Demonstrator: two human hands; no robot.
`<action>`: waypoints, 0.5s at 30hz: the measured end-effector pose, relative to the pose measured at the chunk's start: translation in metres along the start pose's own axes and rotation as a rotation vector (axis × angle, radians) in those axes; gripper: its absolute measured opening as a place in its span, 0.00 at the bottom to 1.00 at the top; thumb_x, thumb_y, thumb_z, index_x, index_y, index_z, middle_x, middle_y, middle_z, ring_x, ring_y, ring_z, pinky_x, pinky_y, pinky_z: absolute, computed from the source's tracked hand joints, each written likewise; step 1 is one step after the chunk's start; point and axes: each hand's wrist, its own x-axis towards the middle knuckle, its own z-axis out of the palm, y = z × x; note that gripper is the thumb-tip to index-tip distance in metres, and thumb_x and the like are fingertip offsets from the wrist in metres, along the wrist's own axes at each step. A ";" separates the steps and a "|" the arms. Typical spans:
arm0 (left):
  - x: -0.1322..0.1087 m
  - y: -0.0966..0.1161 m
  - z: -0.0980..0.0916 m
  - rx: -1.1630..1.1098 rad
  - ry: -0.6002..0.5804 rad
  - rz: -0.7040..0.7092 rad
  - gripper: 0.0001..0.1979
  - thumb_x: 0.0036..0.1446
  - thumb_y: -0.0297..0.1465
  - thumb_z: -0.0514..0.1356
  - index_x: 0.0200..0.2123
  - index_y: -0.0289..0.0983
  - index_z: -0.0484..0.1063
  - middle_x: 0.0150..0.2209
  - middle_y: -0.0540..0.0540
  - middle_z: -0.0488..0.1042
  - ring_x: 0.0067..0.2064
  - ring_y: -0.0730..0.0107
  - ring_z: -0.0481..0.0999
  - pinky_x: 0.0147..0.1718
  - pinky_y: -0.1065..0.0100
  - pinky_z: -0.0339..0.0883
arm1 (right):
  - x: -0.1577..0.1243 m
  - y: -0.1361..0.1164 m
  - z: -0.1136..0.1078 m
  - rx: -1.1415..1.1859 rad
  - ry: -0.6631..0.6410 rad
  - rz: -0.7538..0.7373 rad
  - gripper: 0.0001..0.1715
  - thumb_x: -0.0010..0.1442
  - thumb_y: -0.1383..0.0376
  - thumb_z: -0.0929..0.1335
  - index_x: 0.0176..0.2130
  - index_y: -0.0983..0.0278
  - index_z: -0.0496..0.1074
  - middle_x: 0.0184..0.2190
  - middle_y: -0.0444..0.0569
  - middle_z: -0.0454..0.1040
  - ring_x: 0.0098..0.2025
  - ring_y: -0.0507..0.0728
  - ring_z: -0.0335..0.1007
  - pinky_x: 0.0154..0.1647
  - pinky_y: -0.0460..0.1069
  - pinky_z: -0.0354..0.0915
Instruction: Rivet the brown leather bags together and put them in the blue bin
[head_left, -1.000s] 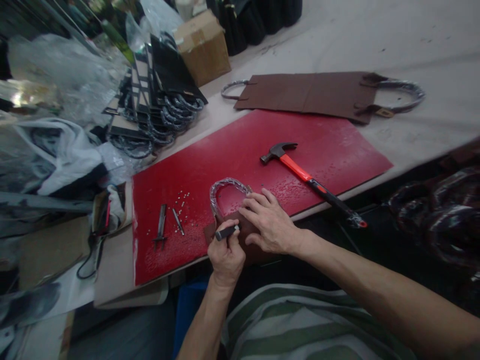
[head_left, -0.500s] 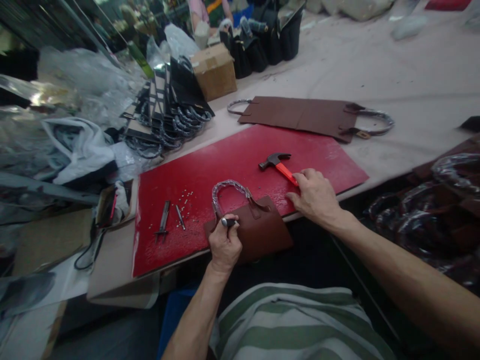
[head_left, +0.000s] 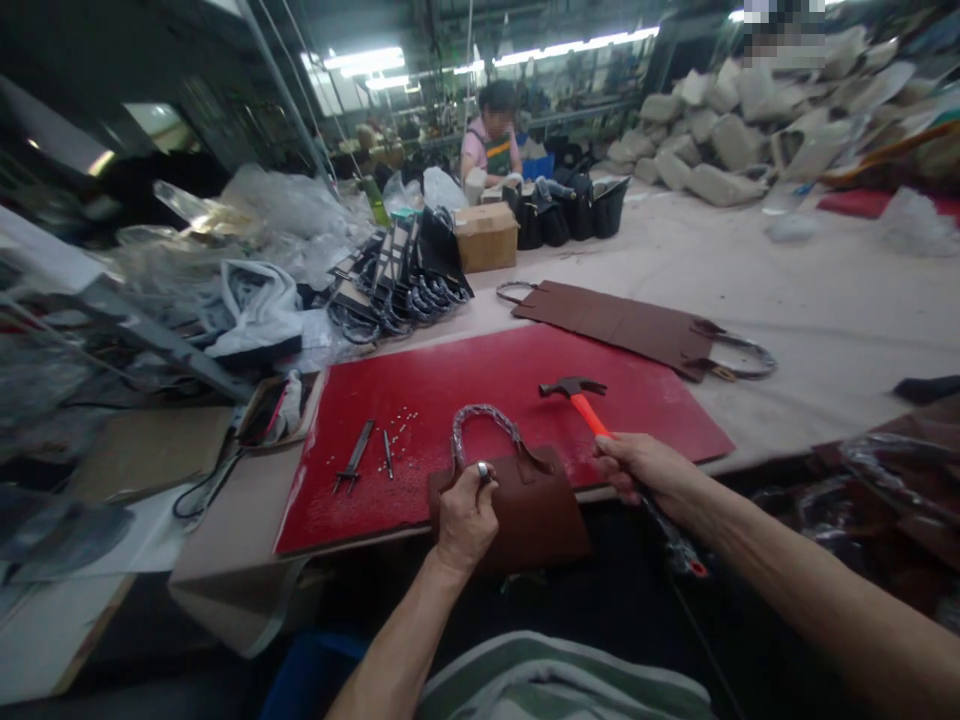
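Observation:
My left hand (head_left: 466,515) is closed around a short metal punch (head_left: 484,469), its round end showing above the fingers. That hand rests over a brown leather bag panel (head_left: 536,510), which hangs past the front edge of the red board (head_left: 442,375). A plastic-wrapped handle (head_left: 484,412) loops up from the panel. To the right, my right hand (head_left: 634,465) grips a claw hammer (head_left: 589,408) by its orange and black handle, with the head held above the board. Left of the panel lie a pronged tool (head_left: 355,458), a thin metal rod (head_left: 388,455) and several tiny light bits (head_left: 405,420).
Behind the board lies another brown panel (head_left: 622,322) with wrapped handles. Black handled panels (head_left: 401,275) are piled at the back left, near a cardboard box (head_left: 486,238) and black bags (head_left: 566,215). A co-worker (head_left: 491,140) sits beyond. More wrapped brown handles (head_left: 900,470) lie at right.
My right hand has gone from touching the hammer's handle to gripping it, and the hammer is now lifted. The left hand keeps its hold on the punch. The view has tilted upward.

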 end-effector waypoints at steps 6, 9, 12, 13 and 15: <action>0.000 0.000 0.000 0.009 0.014 -0.001 0.08 0.64 0.25 0.54 0.42 0.37 0.71 0.35 0.46 0.79 0.38 0.68 0.81 0.41 0.71 0.75 | -0.058 -0.031 0.004 -0.379 0.325 -0.622 0.20 0.68 0.51 0.57 0.31 0.60 0.59 0.19 0.42 0.60 0.19 0.52 0.56 0.22 0.48 0.50; 0.000 -0.001 0.001 0.038 0.008 0.006 0.09 0.62 0.25 0.54 0.42 0.37 0.72 0.34 0.45 0.79 0.37 0.67 0.81 0.39 0.70 0.76 | -0.068 -0.028 0.007 -0.745 0.217 -0.765 0.16 0.68 0.58 0.57 0.31 0.60 0.61 0.19 0.45 0.65 0.18 0.53 0.54 0.23 0.51 0.43; 0.000 -0.002 0.002 0.050 0.005 0.014 0.08 0.62 0.25 0.54 0.42 0.38 0.72 0.34 0.45 0.79 0.36 0.66 0.81 0.39 0.70 0.75 | -0.074 -0.033 0.006 -0.842 0.167 -0.761 0.15 0.69 0.59 0.56 0.31 0.60 0.61 0.21 0.46 0.67 0.18 0.54 0.56 0.23 0.51 0.42; -0.001 -0.002 0.002 0.047 0.005 0.014 0.08 0.63 0.25 0.54 0.41 0.38 0.72 0.34 0.45 0.79 0.37 0.66 0.81 0.39 0.70 0.75 | -0.077 -0.037 0.005 -0.795 0.214 -0.759 0.16 0.69 0.58 0.56 0.32 0.60 0.61 0.21 0.47 0.67 0.19 0.54 0.57 0.24 0.51 0.44; -0.001 -0.002 0.002 0.035 0.005 0.008 0.07 0.64 0.26 0.54 0.41 0.37 0.72 0.35 0.45 0.79 0.38 0.67 0.81 0.41 0.69 0.75 | -0.083 -0.042 0.005 -0.663 0.340 -0.743 0.18 0.70 0.57 0.53 0.32 0.59 0.60 0.22 0.48 0.66 0.20 0.55 0.58 0.25 0.51 0.47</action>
